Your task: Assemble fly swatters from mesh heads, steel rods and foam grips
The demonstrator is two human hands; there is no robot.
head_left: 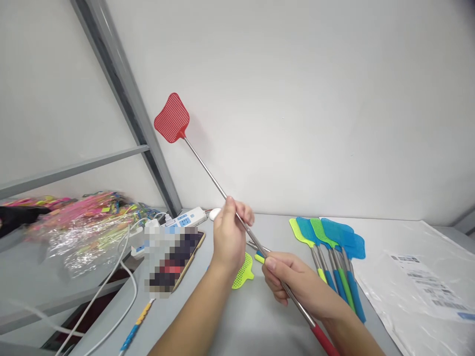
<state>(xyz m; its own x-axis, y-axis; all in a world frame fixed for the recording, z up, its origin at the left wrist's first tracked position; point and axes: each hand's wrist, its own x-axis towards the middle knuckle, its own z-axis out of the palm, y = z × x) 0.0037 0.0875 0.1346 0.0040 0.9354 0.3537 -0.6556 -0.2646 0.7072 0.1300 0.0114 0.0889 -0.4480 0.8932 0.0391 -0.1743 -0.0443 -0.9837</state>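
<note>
A red fly swatter (171,118) with a long metal telescopic rod slants across the view, its perforated head at upper left and its red handle at lower right. My left hand (230,232) is closed around the middle of the rod. Lower down, my right hand (287,277) grips the rod just above the red handle. Beneath my hands lies a yellow-green swatter head (244,273), partly hidden by my left arm. Right of my right hand, several shortened swatters (336,257) in blue, green and yellow lie side by side on the grey table (245,326).
A phone (178,262), partly pixelated, lies at left with a white cable (129,287). Behind it is a power strip (185,220). Plastic-wrapped colourful items (96,222) sit beyond the metal frame (129,99). A white plastic bag (401,252) with a label covers the right side.
</note>
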